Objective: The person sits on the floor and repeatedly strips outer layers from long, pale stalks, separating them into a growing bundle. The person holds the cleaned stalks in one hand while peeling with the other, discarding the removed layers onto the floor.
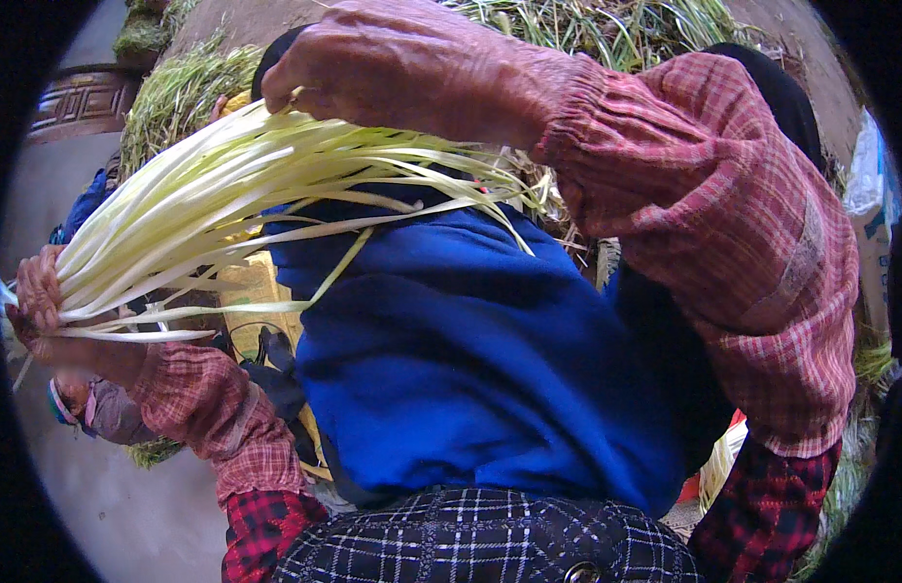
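A long, loose bundle of pale yellow-white leaves, like blanched chives [208,209], stretches from the left side across to above my lap. My left hand [41,296] is closed round its white end at the far left. Over the yellower part of the bundle, my right hand [402,73] is held with curled fingers. Its thumb and fingertips press together at the upper edge of the leaves; whatever is pinched there is hidden. Several loose strands droop toward the blue cloth [451,360] across my lap.
Heaps of green leaves [607,24] lie ahead, with another green pile [184,107] at the far left. A yellow container [252,301] stands left of my lap. Another person's grey sleeve [119,410] shows at the left. A pale plastic bag [864,170] stands at the right.
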The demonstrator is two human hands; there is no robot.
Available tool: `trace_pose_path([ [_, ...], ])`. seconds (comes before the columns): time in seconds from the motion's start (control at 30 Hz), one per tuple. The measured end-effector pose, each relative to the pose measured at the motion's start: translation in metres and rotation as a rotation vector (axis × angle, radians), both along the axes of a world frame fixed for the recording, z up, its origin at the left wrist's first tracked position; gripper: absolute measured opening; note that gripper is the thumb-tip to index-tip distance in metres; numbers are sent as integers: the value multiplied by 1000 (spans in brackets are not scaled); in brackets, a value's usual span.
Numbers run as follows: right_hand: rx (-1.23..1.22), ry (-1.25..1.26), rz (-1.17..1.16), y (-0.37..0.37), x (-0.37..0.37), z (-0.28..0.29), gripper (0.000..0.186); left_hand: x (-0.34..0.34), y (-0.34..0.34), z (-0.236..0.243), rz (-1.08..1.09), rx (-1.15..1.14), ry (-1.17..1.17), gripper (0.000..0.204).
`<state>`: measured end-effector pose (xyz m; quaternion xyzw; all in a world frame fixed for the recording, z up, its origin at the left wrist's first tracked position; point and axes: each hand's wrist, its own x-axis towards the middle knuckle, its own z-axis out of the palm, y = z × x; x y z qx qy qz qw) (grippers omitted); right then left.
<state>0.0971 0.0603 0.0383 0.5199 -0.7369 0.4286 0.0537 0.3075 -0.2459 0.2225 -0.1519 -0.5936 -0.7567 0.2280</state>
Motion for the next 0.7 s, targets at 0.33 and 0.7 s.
trace_pose_path([
  [0.33, 363, 156, -275, 53, -40, -20, 14, 6, -16, 5, 44, 15, -81, 29],
  [0.7, 536, 221, -480, 131, -73, -53, 16, 18, -35, -10, 63, 275, -172, 32],
])
